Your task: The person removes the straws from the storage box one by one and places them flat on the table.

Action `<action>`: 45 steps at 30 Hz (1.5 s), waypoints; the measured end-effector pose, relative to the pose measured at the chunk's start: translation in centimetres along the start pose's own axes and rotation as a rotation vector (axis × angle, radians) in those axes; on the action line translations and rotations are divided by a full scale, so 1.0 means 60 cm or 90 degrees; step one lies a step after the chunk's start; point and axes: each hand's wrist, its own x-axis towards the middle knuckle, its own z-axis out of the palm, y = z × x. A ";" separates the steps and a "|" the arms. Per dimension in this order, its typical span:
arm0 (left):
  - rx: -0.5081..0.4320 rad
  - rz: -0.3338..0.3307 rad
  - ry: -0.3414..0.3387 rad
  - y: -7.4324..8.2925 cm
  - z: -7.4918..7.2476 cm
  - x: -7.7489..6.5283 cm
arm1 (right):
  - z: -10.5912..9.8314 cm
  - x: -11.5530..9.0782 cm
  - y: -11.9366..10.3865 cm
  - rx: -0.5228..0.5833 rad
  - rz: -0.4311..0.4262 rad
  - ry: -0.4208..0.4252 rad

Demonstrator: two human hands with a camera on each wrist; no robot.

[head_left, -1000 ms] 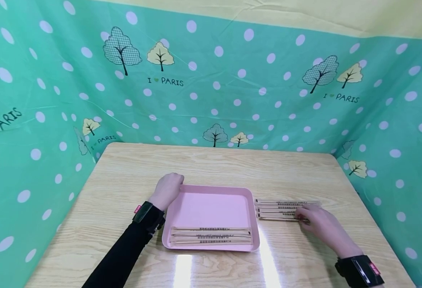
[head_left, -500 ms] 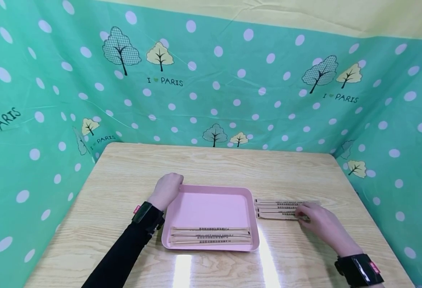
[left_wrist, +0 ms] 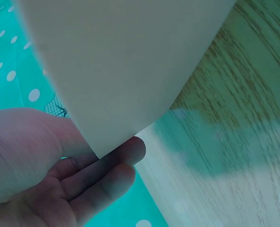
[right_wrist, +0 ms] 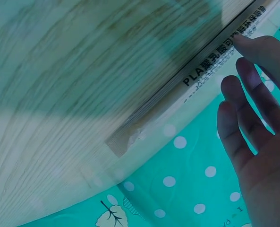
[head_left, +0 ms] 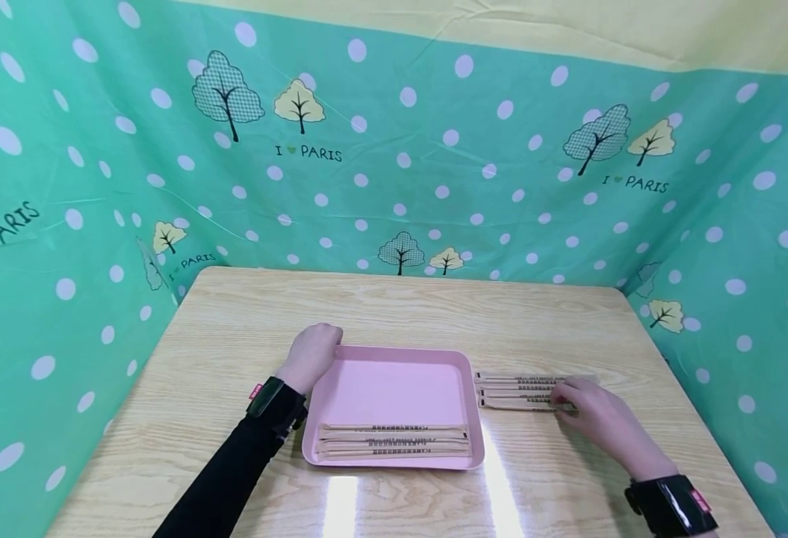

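A pink rectangular tray (head_left: 394,388) lies on the table, with several paper-wrapped straws (head_left: 394,441) side by side along its near edge. My left hand (head_left: 311,357) grips the tray's far left corner; in the left wrist view its fingertips (left_wrist: 130,151) curl at the tray's pale corner (left_wrist: 106,109). Right of the tray, a row of several wrapped straws (head_left: 515,392) lies on the table. My right hand (head_left: 595,415) pinches the nearest one at its right end. The right wrist view shows that wrapped straw (right_wrist: 177,85), its print reading PLA, with the other fingers loosely bent.
The light wood table (head_left: 394,310) carries the tray and straws, with glare streaks near its front. Green dotted cloth (head_left: 434,164) hangs behind it and along both sides. A black band (head_left: 279,406) is on the left wrist, another (head_left: 669,506) on the right.
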 end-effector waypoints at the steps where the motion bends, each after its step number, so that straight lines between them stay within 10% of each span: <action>1: -0.002 -0.001 -0.001 0.000 0.000 0.000 | 0.000 -0.001 -0.002 0.000 -0.002 0.001; 26: 0.005 0.010 0.008 -0.001 0.003 0.002 | -0.035 0.032 -0.100 0.102 -0.026 -0.018; 45: 0.014 0.008 0.008 0.002 0.002 0.000 | -0.024 0.111 -0.222 0.158 -0.154 0.006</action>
